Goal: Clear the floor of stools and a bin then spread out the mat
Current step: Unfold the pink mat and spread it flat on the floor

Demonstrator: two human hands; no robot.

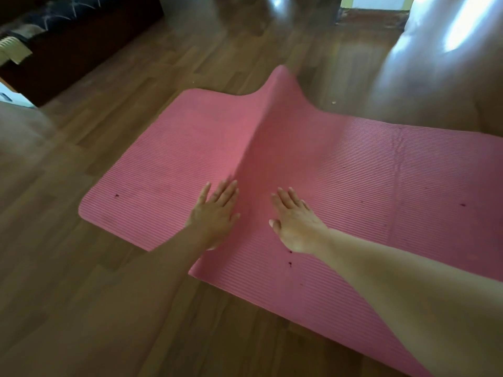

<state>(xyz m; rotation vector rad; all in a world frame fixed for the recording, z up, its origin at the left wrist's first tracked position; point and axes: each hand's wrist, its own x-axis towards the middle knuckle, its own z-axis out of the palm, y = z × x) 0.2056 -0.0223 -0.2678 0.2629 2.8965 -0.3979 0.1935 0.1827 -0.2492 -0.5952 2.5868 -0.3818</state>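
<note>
A pink ribbed mat [381, 175] lies unrolled across the wooden floor, running off the right edge of the view. A raised ridge crosses it from its near edge to its far edge, where the mat humps up. My left hand [215, 213] lies flat, fingers straight, pressing the mat just left of the ridge. My right hand [295, 225] lies flat on the mat just right of the ridge, fingers straight. No stool or bin is in view.
A dark sofa or low piece of furniture [68, 42] with patterned fabric stands at the back left. Wooden floor [81, 308] surrounds the mat. A doorway with bright light [373, 6] shows at the top right.
</note>
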